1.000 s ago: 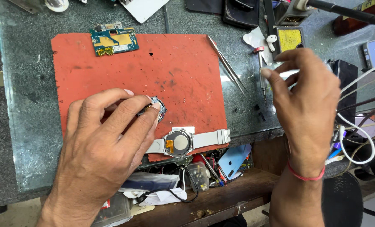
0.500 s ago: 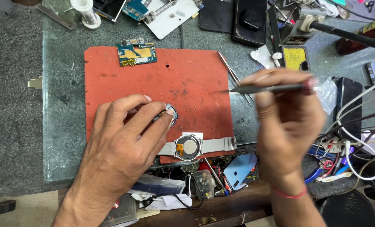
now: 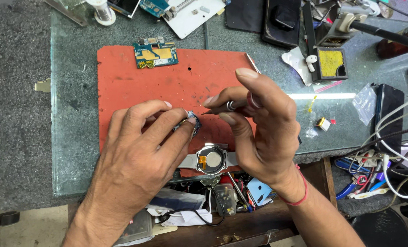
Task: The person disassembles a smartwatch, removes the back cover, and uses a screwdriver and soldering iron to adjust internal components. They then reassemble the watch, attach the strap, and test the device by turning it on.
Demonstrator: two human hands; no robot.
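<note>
Fingertips of the left hand pinch a small watch module. Right hand grips tweezers aimed at it. A slipped tip could scratch it.

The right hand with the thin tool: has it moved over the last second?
Yes. The right hand has come in from beyond the red mat's right edge to over the mat, bringing the tool tip close to the small part the left hand pinches.

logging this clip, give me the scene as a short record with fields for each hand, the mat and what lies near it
left hand: fingers pinch a small part on the red mat
right hand: holds a thin metal tool, tip pointed at the small part
red mat: lies on a glass-topped bench
opened watch: at the mat's near edge, between the hands
circuit board: at the mat's far edge
yellow sponge: right of the mat
</note>
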